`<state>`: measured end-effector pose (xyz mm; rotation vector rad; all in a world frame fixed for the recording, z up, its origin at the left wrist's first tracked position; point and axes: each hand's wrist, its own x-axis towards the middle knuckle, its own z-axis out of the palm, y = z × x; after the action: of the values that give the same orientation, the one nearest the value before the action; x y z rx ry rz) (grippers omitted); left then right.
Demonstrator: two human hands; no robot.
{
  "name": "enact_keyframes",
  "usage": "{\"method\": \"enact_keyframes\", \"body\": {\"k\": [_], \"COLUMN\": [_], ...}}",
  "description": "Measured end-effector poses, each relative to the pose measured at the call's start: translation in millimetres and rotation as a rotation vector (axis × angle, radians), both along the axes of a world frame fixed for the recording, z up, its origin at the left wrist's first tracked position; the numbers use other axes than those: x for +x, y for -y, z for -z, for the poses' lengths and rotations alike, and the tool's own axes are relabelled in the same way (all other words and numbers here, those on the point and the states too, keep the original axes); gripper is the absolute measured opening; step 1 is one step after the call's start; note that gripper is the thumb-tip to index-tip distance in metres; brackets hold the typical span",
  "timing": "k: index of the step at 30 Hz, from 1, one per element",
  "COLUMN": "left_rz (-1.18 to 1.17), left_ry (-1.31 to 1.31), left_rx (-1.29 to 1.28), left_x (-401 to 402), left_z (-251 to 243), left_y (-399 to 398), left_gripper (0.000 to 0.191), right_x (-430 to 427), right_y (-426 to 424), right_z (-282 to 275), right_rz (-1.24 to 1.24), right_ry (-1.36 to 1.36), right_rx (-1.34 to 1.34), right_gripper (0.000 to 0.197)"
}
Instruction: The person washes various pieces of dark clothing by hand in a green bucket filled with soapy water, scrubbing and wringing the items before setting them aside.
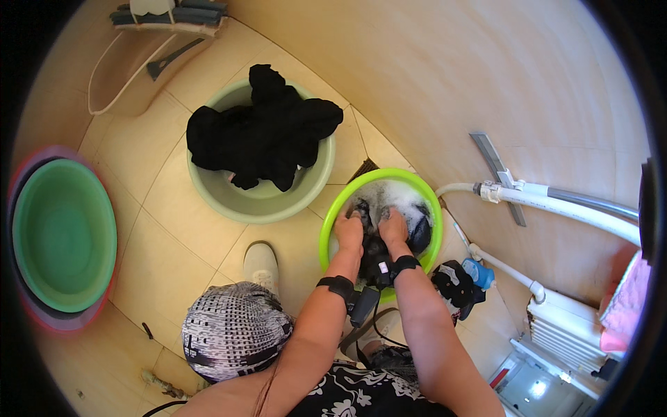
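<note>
A lime-green plastic basin (330,208) stands on the floor before me, holding dark wet cloth (376,250) in water with white suds (398,194). Both hands are inside the rim, side by side. My left hand (350,229) grips the dark cloth on the basin's left side. On the right, my right hand (393,227) has its fingers closed on the same dark cloth. Foam and cloth partly hide the fingertips. Black straps circle both wrists, and a small dark device hangs by the left one.
A pale green basin (260,208) with black clothing (266,130) piled above its rim stands farther left. Stacked basins (65,234) lean at the far left. A blue bottle (478,273), dark cloth items (452,284), white pipes (568,211) and a radiator (565,326) are at right.
</note>
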<state>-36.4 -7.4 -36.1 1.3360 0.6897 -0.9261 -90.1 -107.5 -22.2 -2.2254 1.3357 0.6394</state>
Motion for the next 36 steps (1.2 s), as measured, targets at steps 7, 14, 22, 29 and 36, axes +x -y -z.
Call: {"method": "enact_keyframes", "body": {"k": [7, 14, 22, 29, 36], "left_rz": [-0.375, -0.322, 0.012, 0.033, -0.245], "left_ry": [-0.257, -0.364, -0.356, -0.134, -0.023], "left_rx": [-0.693, -0.6, -0.392, -0.152, -0.352], "left_x": [19.5, 1.8, 8.1, 7.8, -5.2], "left_z": [-24.3, -25.5, -43.0, 3.4, 1.2], "left_y": [-5.7, -0.2, 12.6, -12.3, 12.7], "left_gripper": [0.038, 0.029, 0.038, 0.038, 0.037], "right_x": [-6.8, 1.5, -18.7, -13.9, -17.9], "right_y": [-39.8, -68.3, 29.6, -23.6, 17.2], "right_z": [-109.3, -112.2, -23.4, -7.2, 4.3], "right_rz": [0.038, -0.051, 0.131, -0.414, 0.024], "right_ry": [0.67, 0.682, 0.4, 0.533, 0.214], "right_rx": [0.593, 0.286, -0.086, -0.216, 0.088], "right_gripper": [0.051, 0.02, 0.033, 0.047, 0.047]}}
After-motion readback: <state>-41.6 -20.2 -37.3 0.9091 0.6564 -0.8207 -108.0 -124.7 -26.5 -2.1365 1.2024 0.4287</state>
